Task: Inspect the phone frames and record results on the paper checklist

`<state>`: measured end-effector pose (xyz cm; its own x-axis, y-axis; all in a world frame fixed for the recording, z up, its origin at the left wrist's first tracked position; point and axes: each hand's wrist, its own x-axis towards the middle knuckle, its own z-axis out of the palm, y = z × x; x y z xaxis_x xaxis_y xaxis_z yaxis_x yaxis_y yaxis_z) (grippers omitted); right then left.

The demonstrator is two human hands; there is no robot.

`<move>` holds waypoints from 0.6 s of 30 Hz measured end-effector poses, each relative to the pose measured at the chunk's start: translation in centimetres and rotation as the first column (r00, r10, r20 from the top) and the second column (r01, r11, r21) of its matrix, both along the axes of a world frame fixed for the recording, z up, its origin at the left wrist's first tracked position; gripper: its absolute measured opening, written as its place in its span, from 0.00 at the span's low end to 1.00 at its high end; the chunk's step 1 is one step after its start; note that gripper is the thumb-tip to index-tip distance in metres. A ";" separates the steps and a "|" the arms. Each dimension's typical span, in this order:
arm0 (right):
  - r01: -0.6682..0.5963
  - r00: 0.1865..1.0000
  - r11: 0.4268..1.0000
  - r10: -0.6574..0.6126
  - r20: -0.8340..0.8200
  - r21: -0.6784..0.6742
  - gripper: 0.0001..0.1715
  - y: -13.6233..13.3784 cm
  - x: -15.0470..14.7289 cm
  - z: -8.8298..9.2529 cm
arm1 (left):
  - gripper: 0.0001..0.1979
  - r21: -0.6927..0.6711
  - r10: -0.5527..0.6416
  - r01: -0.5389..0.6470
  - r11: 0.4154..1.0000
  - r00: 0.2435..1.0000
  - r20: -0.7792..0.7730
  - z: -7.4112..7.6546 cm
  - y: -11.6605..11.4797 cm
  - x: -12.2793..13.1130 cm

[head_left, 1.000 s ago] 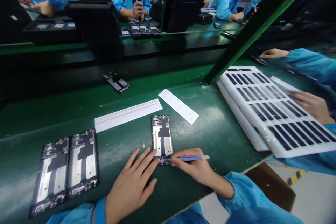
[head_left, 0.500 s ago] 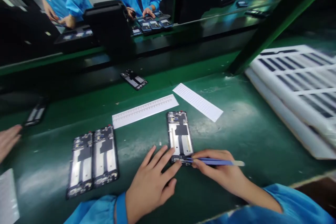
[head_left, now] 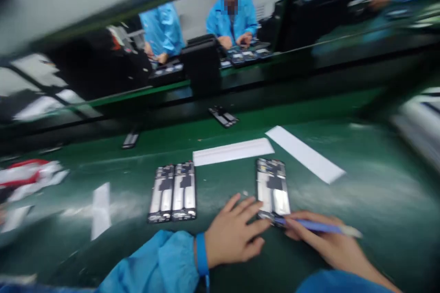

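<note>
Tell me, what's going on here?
The person's right hand holds blue tweezers, tip at the lower end of an opened phone on the green bench. The left hand is spread, palm down, at the phone's lower left corner. Two similar phones lie side by side to the left; two white strips lie farther back.

Unable to read any text, label, brand, number or sign anywhere in the frame. On the white strip (head_left: 233, 152) at the centre, just a thin, faint row of marks, too blurred to make out as letters or figures. On the open phone (head_left: 264, 185) right of centre and the two phones (head_left: 178, 192) left of centre, tiny pale specks, too small to read. On the red-and-white packaging (head_left: 30, 175) at the left edge, blurred colour patches only.
</note>
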<state>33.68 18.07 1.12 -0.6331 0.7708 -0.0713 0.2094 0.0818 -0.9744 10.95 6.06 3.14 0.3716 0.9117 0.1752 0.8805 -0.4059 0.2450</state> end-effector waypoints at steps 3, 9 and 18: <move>-0.055 0.998 0.997 0.054 -0.019 -0.045 0.18 0.2 -1.8 1.8 | 0.20 -0.026 0.026 -0.025 0.999 1.000 0.017 0.0 0.0 -0.9; -0.028 0.995 0.998 0.023 -0.093 -0.062 0.18 0.3 -1.9 1.3 | 0.19 0.001 0.003 -0.004 1.000 1.000 0.029 -0.4 0.4 -1.4; -0.095 0.993 0.994 0.098 -0.063 0.044 0.12 0.3 -1.7 1.8 | 0.21 -0.016 -0.001 0.000 1.000 1.000 -0.016 0.0 0.4 -1.3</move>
<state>31.94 18.37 2.91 -0.7068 0.7074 0.0027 0.1354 0.1390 -0.9810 9.68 6.43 3.12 0.3746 0.9143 0.1542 0.8842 -0.4023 0.2374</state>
